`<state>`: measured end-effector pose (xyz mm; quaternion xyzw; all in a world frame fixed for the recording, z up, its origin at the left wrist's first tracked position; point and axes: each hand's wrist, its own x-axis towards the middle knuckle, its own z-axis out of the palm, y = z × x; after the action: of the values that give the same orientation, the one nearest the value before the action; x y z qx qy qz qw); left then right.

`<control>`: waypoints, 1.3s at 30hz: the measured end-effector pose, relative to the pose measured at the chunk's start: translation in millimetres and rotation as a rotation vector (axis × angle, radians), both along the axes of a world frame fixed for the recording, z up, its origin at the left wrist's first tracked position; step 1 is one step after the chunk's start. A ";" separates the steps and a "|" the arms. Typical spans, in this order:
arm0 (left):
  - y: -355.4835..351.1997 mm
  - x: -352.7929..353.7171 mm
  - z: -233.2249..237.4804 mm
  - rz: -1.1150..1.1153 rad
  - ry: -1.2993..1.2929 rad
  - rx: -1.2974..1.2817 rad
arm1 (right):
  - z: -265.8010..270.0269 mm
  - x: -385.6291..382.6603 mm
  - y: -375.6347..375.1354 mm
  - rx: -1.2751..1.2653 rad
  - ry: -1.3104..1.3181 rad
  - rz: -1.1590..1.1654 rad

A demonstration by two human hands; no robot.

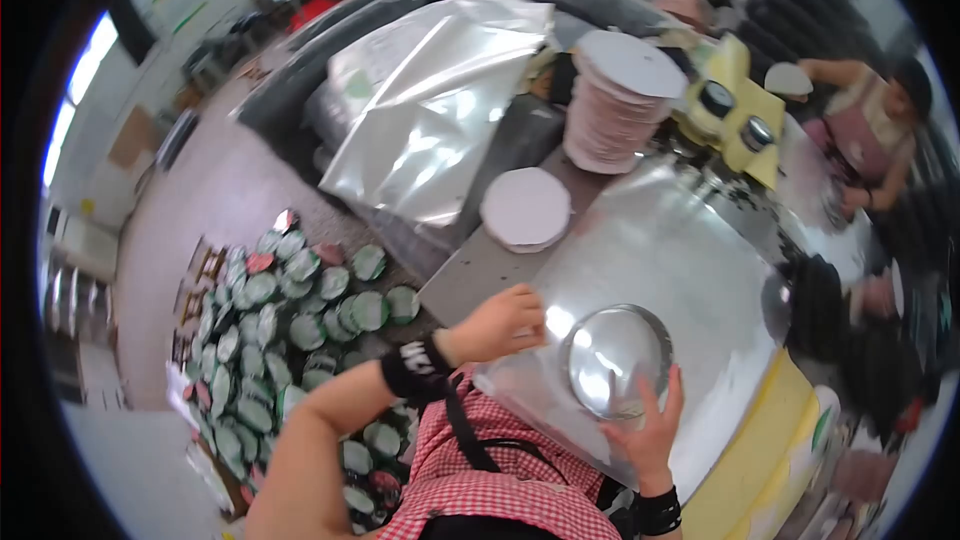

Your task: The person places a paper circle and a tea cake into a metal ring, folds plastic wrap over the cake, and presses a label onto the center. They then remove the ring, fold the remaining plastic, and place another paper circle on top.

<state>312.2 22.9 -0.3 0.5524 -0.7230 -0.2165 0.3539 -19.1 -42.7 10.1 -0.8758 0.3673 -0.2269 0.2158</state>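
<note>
Shiny round dish [615, 360] is lying on a silver sheet [700, 250] just before the person. It is looking thin, light, slick and easily dented, so the rim is likely the best hold. Right hand [645, 430] is reaching upward, fingers spread against the near rim. Left hand [500, 325] is resting, wrist bent, at the sheet's edge with fingers curled; whether it is pinching the sheet cannot be told.

Dish [617, 360], apparently, on sheet [690, 260]

Grey floor [225, 195], bright window [82, 80] — cluttered workshop.
</note>
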 end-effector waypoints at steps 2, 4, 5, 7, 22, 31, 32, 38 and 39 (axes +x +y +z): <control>6.3 18.1 1.4 -0.315 -0.203 0.202 | -15.2 -9.5 6.9 0.078 -0.034 -0.036; 4.0 16.6 -12.8 -0.410 -0.236 0.255 | -42.9 -12.1 12.7 0.117 -0.083 -0.048; -0.2 15.0 -18.9 -0.451 -0.278 0.307 | -45.7 -21.6 15.8 0.107 -0.081 -0.101; -1.8 17.8 -24.6 -0.485 -0.284 0.266 | -29.1 -22.7 19.4 0.226 -0.159 -0.041; -43.4 2.6 38.0 -0.196 -0.245 0.004 | -27.5 -0.6 61.1 0.496 -0.177 0.309; -34.2 1.8 15.4 -0.219 -0.380 0.102 | -66.5 -35.7 -8.1 0.087 -0.048 -0.211; -46.3 7.9 21.1 -0.070 -0.355 0.060 | -71.4 -45.4 25.9 0.032 -0.013 -0.199; -67.6 70.7 -47.0 0.441 -0.720 0.059 | 46.4 -119.0 43.0 0.166 0.123 0.034; -65.3 73.4 -49.6 0.409 -0.784 0.085 | 17.0 -166.8 24.9 -0.013 0.141 -0.124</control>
<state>385.6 -42.4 -49.9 0.7384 -0.6690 0.0544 0.0655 -185.9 -17.8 27.1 -0.8665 0.4337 -0.1803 0.1691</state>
